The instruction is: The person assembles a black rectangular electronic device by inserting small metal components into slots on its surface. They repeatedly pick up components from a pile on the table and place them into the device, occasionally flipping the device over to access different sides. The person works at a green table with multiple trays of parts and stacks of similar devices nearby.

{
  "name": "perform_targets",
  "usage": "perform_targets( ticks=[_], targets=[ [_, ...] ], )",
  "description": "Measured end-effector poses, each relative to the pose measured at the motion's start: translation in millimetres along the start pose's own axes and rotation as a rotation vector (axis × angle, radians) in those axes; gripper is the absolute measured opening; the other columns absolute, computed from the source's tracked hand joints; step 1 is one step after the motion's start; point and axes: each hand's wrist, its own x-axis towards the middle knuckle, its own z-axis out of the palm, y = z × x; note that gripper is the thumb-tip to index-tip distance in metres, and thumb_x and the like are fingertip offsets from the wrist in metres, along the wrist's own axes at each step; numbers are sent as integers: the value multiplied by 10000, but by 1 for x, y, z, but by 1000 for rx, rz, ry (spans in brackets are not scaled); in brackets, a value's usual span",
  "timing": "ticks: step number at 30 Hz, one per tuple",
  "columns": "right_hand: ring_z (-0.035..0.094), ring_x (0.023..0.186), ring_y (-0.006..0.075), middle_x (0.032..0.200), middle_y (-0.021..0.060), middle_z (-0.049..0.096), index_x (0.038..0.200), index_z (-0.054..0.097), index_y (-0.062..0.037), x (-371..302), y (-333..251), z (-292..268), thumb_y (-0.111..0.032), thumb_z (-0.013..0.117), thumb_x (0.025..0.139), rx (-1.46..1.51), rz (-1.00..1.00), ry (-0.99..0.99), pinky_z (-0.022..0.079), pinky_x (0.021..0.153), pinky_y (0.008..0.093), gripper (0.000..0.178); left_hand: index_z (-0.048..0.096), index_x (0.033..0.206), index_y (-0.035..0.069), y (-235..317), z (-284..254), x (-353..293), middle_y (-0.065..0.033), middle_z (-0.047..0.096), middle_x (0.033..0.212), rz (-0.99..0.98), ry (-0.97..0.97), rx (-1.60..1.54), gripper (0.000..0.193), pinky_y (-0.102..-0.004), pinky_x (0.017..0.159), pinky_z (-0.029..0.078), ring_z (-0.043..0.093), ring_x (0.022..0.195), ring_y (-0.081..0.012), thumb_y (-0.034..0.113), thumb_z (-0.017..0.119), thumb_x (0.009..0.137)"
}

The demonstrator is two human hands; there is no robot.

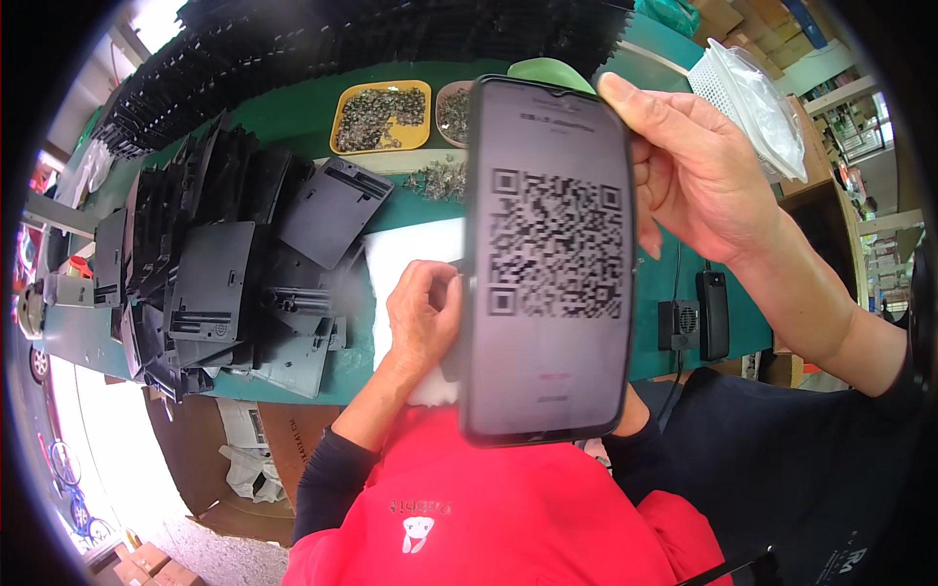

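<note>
My left hand [422, 311] is closed with curled fingers over a white pad [396, 256] on the green table. Parts of a dark flat piece [450, 365] show beside it; its fingertips and whatever they hold are hidden. A smartphone [555, 366] with a large square code on its screen hangs in front of my work area. Another person's hand [699, 161], reaching in from the right, grips its upper right edge. Behind the phone, only a bit of my right wrist [634, 414] shows; the hand itself is covered.
Black plastic panels [213, 278] lie heaped on the left; long rows of black parts [322, 39] line the back. A yellow tray [379, 146] holds small metal pieces, with more [440, 180] loose nearby. A black device [714, 314] and a white basket [738, 103] are right.
</note>
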Motion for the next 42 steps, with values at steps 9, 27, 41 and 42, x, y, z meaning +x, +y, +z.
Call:
perform_targets(
  ticks=[9,27,41,42],
  targets=[
    [557,465,148,729,91,649,939,639,15,-21,192,21,-294,565,981,-591,125,291,448,427,265,321,628,898,31,5,2,4,-37,622,844,36,70,51,91,-222,550,427,548,630,-86,-6,681,833],
    [351,559,96,560,64,361,725,500,22,-22,229,31,-190,706,825,-472,68,412,349,484,325,311,634,962,13,10,-6,5,-139,602,975,41,-22,163,133,-364,662,509,621,803,-287,-11,677,838],
    [299,530,122,546,101,321,737,501,15,-25,211,43,-183,698,830,-555,-18,426,328,467,341,294,635,955,5,5,-10,10,-90,619,959,136,-33,202,128,-265,585,495,621,686,-141,-23,690,843],
    [297,526,129,545,108,322,732,496,15,-26,210,44,-182,697,830,-564,-21,428,328,466,346,299,631,958,5,7,-10,11,-96,619,963,174,-46,233,129,-275,592,502,625,690,-156,-22,687,845]
  ],
)
